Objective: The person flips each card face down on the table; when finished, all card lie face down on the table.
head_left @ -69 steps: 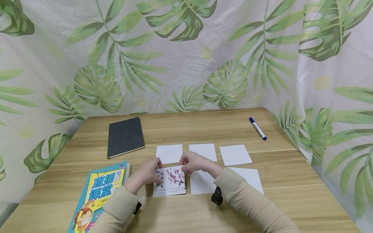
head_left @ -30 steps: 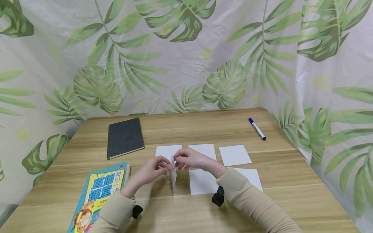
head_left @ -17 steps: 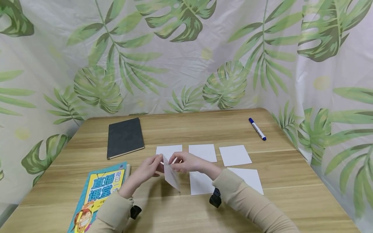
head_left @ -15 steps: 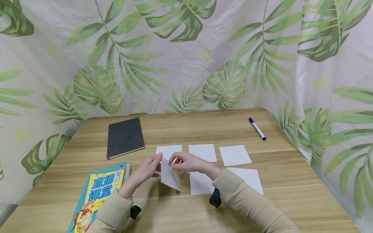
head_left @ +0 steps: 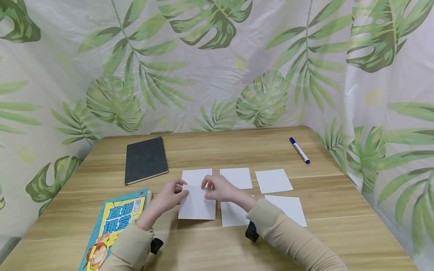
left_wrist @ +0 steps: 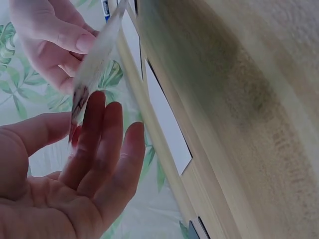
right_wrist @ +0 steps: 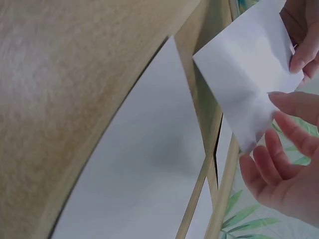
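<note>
A card (head_left: 196, 207) is held up off the wooden table between both hands, its blank white side toward the head camera. My left hand (head_left: 169, 196) pinches its left edge near the top between thumb and fingers. At the upper right edge, my right hand (head_left: 222, 188) grips it with thumb and index finger. In the right wrist view the blank face of the card (right_wrist: 244, 74) tilts over the table, and my right hand's other fingers curl loosely below. From the left wrist, the card (left_wrist: 97, 59) shows nearly edge-on, with some of its reddish print visible.
White cards lie in two rows: a top-left card (head_left: 197, 175), top-middle card (head_left: 236, 177), top-right card (head_left: 274, 180), lower-middle card (head_left: 234, 215) and lower-right card (head_left: 291, 209). A black notebook (head_left: 145, 160), a colourful book (head_left: 116, 222) and a blue-capped marker (head_left: 300, 149) surround them.
The card lay printed side up, then was lifted, stood on edge and turned over between the hands. Its blank side now faces the head camera.
</note>
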{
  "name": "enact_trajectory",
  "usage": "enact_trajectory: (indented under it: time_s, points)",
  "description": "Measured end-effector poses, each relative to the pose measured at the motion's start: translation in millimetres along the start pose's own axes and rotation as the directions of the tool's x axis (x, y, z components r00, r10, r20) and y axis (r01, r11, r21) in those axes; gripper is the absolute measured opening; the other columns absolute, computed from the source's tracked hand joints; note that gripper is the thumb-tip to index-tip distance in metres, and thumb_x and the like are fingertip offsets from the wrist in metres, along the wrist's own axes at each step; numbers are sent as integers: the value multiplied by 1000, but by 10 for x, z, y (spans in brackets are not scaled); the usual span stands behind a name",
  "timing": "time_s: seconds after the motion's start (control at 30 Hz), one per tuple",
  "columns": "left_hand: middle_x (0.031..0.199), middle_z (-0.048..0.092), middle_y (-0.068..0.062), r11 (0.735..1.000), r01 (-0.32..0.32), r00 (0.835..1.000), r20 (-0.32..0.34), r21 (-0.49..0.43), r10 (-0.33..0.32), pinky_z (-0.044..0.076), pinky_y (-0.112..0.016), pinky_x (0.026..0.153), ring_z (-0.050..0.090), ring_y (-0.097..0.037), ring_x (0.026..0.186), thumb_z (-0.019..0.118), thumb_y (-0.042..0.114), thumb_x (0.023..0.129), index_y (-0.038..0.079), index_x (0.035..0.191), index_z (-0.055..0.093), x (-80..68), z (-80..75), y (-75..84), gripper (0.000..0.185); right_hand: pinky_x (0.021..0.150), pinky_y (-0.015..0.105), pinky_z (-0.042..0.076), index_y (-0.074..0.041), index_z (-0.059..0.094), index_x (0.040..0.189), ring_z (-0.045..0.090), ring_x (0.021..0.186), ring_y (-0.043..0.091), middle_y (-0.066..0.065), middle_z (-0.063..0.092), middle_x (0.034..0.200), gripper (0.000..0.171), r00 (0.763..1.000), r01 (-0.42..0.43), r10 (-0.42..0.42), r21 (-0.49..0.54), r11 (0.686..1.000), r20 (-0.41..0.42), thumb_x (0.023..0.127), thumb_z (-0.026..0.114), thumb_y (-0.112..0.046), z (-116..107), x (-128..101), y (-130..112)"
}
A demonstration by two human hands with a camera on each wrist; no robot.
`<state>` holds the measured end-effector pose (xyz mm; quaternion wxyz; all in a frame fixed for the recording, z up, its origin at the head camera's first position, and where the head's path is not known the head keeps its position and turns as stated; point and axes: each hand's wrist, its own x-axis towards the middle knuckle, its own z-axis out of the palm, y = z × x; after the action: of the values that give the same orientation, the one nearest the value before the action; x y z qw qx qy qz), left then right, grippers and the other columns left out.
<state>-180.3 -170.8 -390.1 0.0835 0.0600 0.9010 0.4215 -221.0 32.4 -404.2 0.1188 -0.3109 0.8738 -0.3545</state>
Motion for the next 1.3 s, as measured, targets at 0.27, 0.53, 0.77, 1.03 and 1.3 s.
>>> enact_trajectory:
  time_s: [0.27, 0.53, 0.77, 1.03, 1.3]
  points:
    - [87, 60, -14, 998, 13, 999, -45, 57, -11, 51, -27, 58, 56, -18, 73, 61, 0, 82, -4, 102, 53, 4, 2, -19, 21, 84, 34, 46, -6, 59, 106, 57, 98, 23, 12, 64, 105, 31, 997, -75, 74, -50, 996, -12, 77, 72, -7, 6, 11, 16]
    - [79, 52, -11, 972, 83, 996, -57, 221, -72, 42, -27, 53, 48, -19, 65, 69, -1, 74, -1, 101, 53, -16, 60, -2, 31, 74, 27, 48, -5, 59, 105, 59, 91, 20, 12, 65, 102, 32, 995, -78, 81, -61, 995, 58, 76, 71, -1, 71, 35, 28]
    - [86, 56, -14, 940, 80, 997, -31, 333, -74, 44, -31, 62, 48, -22, 74, 71, -4, 69, -2, 99, 54, -1, 106, 21, 35, 83, 30, 47, -4, 57, 107, 55, 103, 25, 14, 60, 106, 40, 994, -37, 48, -116, 993, 94, 71, 74, 1, 120, 46, 28]
    - [90, 55, -15, 914, 66, 998, -24, 400, -62, 48, -38, 71, 50, -24, 79, 70, -9, 64, -2, 96, 54, 22, 186, -19, 37, 76, 24, 43, -6, 58, 105, 54, 98, 21, 12, 59, 102, 38, 987, -33, 57, -159, 987, 152, 71, 76, -4, 158, 49, 22]
    - [90, 55, -16, 878, 76, 997, -23, 473, -74, 49, -43, 75, 51, -27, 81, 69, -6, 69, -2, 98, 55, -2, 220, 8, 33, 73, 21, 40, -6, 63, 98, 49, 87, 13, 6, 58, 94, 29, 984, -19, 70, -292, 956, 165, 74, 78, -12, 184, 57, -5]
